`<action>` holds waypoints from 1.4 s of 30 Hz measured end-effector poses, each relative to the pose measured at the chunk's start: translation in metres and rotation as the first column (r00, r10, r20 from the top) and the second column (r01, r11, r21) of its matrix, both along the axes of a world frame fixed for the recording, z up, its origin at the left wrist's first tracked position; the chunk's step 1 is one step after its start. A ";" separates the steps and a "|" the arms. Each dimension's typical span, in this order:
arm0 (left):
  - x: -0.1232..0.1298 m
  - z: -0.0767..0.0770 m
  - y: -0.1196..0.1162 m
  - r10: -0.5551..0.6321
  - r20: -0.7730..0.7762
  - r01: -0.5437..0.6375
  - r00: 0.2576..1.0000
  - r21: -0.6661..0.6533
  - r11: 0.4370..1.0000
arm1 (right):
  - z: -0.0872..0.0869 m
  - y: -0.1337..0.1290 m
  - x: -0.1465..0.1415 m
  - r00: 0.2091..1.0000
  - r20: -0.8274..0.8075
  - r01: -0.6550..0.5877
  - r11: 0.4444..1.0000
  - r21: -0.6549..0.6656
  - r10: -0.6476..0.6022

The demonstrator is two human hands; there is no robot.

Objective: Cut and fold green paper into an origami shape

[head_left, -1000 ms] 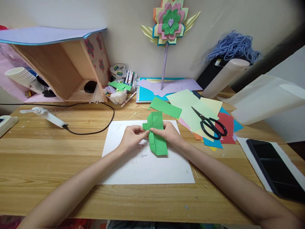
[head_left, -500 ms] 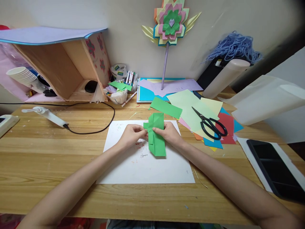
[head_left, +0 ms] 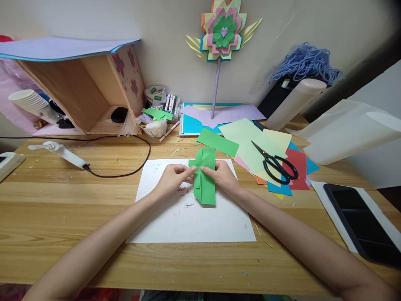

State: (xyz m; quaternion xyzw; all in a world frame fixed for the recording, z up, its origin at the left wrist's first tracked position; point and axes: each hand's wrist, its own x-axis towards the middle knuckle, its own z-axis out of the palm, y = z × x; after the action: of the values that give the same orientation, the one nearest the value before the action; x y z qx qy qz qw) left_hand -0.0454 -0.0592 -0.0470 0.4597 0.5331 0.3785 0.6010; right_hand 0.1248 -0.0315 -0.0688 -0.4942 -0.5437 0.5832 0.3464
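A folded piece of green paper (head_left: pixel 206 188) is held up between both hands, over a white sheet of paper (head_left: pixel 219 225) that bears small red and dark marks. My left hand (head_left: pixel 175 179) pinches the paper's left edge, thumb on the folded flap. On the right side, my right hand (head_left: pixel 223 175) grips it with the thumb in front and the other fingers hidden behind. Creases and a narrow layered flap show on its face. Just behind lies a flat green paper strip (head_left: pixel 217 142).
Black scissors (head_left: pixel 275 163) rest on coloured paper sheets at right. A phone (head_left: pixel 360 221) lies further right. At left are a glue gun (head_left: pixel 64 154) and its black cord. A paper flower (head_left: pixel 224 31) leans on the wall; an open box (head_left: pixel 78 88) stands back left.
My left thumb has shifted slightly up and right onto the green paper's flap. The paper's lower end has swung a little to the left; my right hand keeps its grip.
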 end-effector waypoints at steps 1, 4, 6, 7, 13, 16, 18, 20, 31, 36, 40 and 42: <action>0.000 0.000 -0.001 -0.013 -0.012 0.013 1.000 0.010 1.000 | -0.001 0.000 0.000 1.000 -0.001 0.007 1.000 0.000 -0.007; -0.001 0.000 -0.001 -0.033 0.000 0.033 0.999 -0.009 0.999 | -0.003 0.002 0.001 1.000 -0.005 0.023 1.000 -0.003 -0.023; -0.002 0.000 -0.001 -0.031 0.018 0.032 0.999 -0.021 0.999 | -0.004 0.002 0.001 0.999 -0.038 0.014 1.000 -0.003 -0.014; -0.003 0.000 0.000 -0.030 0.016 0.031 0.999 -0.018 0.999 | -0.003 0.001 0.001 0.998 -0.058 0.020 1.000 0.010 -0.020; -0.010 0.003 0.006 0.033 -0.075 -0.028 0.997 0.062 0.998 | 0.013 0.000 0.004 0.989 -0.148 -0.006 0.993 -0.120 -0.012; -0.018 0.006 0.010 0.034 -0.140 -0.024 0.989 0.073 0.997 | 0.025 0.011 0.014 0.942 -0.332 -0.138 0.963 -0.230 0.056; -0.021 0.008 0.012 0.002 -0.189 0.014 0.982 0.083 0.996 | 0.028 0.021 0.021 0.920 -0.383 -0.198 0.941 -0.275 0.081; -0.022 0.009 0.012 -0.050 -0.218 0.074 0.975 0.103 0.992 | 0.027 0.027 0.026 0.940 -0.311 -0.233 0.930 -0.283 0.142; -0.026 0.007 0.010 -0.151 -0.148 0.176 0.977 0.172 0.969 | 0.021 0.019 0.019 0.981 0.072 -0.174 0.979 -0.104 0.182; -0.028 0.005 0.010 -0.179 -0.172 0.213 0.969 0.207 0.955 | 0.025 0.017 0.018 0.978 0.085 -0.187 0.981 -0.052 0.191; -0.020 0.000 0.009 -0.112 -0.283 0.187 0.953 0.253 0.949 | 0.032 0.014 0.016 0.956 0.201 -0.224 0.974 0.030 0.214; -0.017 -0.003 0.008 -0.074 -0.319 0.164 0.945 0.266 0.950 | 0.035 0.012 0.015 0.940 0.227 -0.267 0.963 0.031 0.253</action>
State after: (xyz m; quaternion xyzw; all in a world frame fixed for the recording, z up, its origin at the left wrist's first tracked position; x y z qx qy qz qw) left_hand -0.0626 -0.0507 -0.0497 0.6271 0.5293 0.3394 0.4598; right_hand 0.1397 -0.0190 -0.0341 -0.4689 -0.6572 0.5481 0.2186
